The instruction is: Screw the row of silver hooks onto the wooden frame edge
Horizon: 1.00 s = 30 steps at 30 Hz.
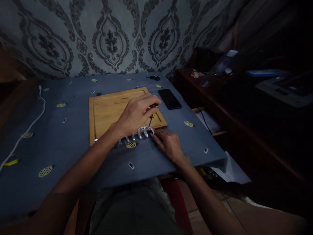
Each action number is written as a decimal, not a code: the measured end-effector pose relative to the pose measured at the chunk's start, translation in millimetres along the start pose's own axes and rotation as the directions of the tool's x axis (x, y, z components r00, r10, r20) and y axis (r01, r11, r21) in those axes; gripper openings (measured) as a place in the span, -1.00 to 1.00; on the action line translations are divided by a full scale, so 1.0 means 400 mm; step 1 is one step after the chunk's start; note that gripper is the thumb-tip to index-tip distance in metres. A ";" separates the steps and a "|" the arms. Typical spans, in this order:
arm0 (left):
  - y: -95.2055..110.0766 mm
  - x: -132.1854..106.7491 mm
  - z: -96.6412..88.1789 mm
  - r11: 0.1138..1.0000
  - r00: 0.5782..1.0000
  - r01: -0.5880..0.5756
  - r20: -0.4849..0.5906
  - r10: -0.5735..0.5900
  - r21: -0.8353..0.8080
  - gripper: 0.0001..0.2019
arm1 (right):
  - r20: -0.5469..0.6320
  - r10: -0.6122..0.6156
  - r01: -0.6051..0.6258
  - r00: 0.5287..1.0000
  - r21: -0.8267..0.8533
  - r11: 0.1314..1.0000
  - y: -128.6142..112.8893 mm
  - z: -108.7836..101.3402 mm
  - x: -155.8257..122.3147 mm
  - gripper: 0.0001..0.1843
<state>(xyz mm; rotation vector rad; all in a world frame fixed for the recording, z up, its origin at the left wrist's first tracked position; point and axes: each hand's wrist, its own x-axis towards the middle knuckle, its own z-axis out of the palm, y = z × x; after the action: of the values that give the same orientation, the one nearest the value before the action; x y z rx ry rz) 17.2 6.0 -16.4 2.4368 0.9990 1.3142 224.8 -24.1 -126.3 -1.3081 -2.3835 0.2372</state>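
Observation:
My left hand (138, 111) is closed around the yellow-and-black handle of a small screwdriver (153, 115). Its shaft points down to a strip of metal hooks (139, 133) along the near edge of a wooden board (111, 107). The tip meets the strip near its right end, close to the last hook. At that end, the fingertips of my right hand (169, 142) pinch the hook strip. My left wrist and forearm cover part of the board's near edge and some of the strip's left portion.
A black phone (170, 99) lies right of the board on the blue patterned tablecloth (80, 173). Small dark items (154, 77) sit at the back. A white cable (30, 126) runs along the left. On the right, a dark side table (220, 94) holds a clear bottle (223, 62).

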 end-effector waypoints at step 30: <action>0.010 -0.001 0.016 0.997 0.997 -0.072 -0.023 0.072 0.015 -0.82 | -0.007 -0.016 0.016 1.000 0.027 1.000 -0.001 -0.005 0.003 -0.58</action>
<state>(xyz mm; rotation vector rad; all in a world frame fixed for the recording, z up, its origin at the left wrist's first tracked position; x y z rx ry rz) 24.0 3.6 -18.7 2.4954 0.9372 1.3657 224.8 -23.5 -124.2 -1.2752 -2.3765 0.2589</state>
